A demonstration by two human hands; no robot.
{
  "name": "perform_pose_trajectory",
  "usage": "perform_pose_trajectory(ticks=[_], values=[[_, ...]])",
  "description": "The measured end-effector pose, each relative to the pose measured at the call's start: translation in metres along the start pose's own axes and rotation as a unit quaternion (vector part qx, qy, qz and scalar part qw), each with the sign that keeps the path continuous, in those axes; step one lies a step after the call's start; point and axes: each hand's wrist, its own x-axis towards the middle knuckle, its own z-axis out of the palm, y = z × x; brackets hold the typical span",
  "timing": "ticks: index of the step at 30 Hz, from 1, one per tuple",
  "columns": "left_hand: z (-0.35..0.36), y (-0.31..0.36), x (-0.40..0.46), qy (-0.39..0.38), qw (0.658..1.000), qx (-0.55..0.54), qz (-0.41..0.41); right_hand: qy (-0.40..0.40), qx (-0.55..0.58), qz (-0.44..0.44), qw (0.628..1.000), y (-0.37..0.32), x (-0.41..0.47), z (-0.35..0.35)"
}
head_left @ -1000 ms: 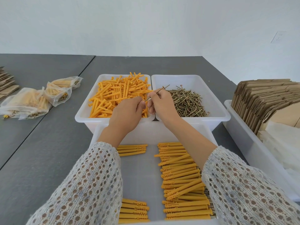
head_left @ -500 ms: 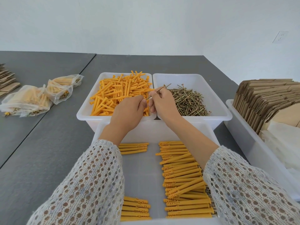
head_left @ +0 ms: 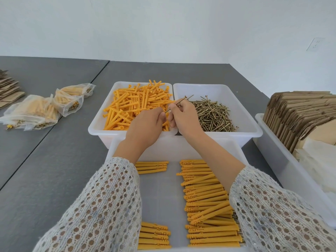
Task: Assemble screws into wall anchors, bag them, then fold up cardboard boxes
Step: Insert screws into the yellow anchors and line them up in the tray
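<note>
Right hand pinches brass screws above the anchor bin. Left hand curled beside it, fingertips hidden; grip unclear.

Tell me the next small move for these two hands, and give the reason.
Probably bring the two hands together and push a screw into an anchor. The right hand pinches thin screws, their points aimed at the left hand, which is curled over the bin of orange anchors. Whether it already holds an anchor is hidden, so it may need to pick one first.
</note>
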Motion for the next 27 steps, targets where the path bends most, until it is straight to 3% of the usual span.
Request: perform_pose_trajectory(ticks=[6, 14, 18, 22, 27], values=[[0.002, 0.001, 0.0, 0.054, 0.994, -0.081, 0.048, -0.032, -0.014, -0.015, 0.999, -0.002, 0.0, -0.001], [0.005, 0.0, 0.001, 0.151, 0.987, -0.033, 0.034, -0.03, 0.073, 0.01, 0.997, -0.009, -0.007, -0.002], [0.002, 0.004, 0.001, 0.203, 0.978, -0.039, 0.017, -0.096, 0.041, -0.021, 0.994, -0.013, -0.007, -0.005], [-0.004, 0.006, 0.004, 0.208, 0.968, -0.138, -0.033, -0.141, 0.036, -0.002, 0.989, -0.013, -0.005, -0.008], [-0.015, 0.003, 0.005, 0.137, 0.951, -0.278, -0.001, -0.185, 0.016, -0.037, 0.982, -0.012, -0.008, -0.006]])
